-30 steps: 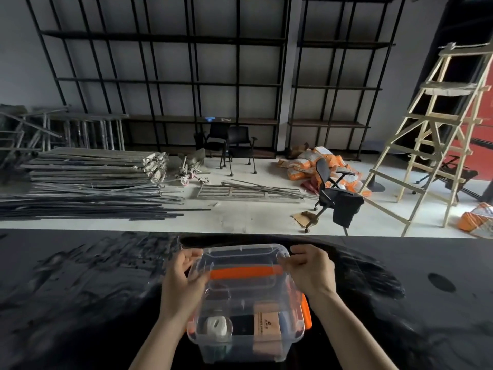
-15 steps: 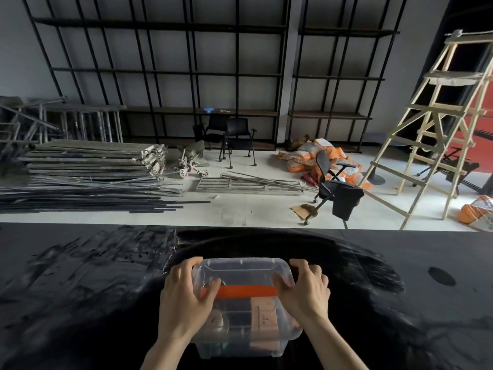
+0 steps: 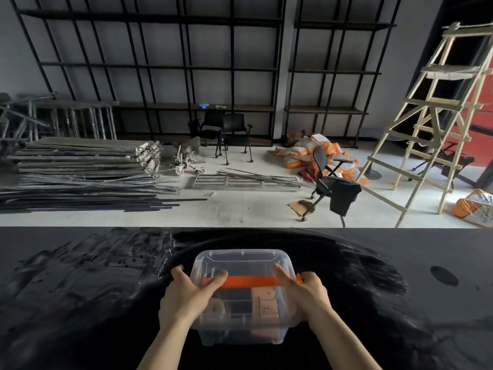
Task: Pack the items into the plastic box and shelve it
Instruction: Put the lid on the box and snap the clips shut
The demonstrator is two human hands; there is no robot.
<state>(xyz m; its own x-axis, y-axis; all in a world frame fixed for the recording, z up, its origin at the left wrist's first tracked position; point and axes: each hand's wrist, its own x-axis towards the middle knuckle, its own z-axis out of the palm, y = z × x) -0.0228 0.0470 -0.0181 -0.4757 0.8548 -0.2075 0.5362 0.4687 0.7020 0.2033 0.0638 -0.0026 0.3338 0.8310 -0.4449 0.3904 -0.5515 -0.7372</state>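
A clear plastic box (image 3: 241, 265) with an orange handle (image 3: 250, 281) across its lid sits on the black table (image 3: 80, 289) in front of me. The lid lies flat on the box. Through the plastic I see a brown carton (image 3: 262, 303), a dark item and a pale round thing. My left hand (image 3: 186, 297) grips the box's left side with the thumb on the lid. My right hand (image 3: 304, 295) grips the right side the same way.
Beyond the table's far edge is a pale floor with stacked metal bars (image 3: 80, 166), black chairs (image 3: 226, 129), an office chair (image 3: 330, 182), orange sacks (image 3: 306, 153) and a wooden ladder (image 3: 432, 116). Black shelving (image 3: 186, 65) lines the back wall.
The lid, tilted up a second ago, has come down flat onto the box. Both hands slid from the lid's top to the box's sides.
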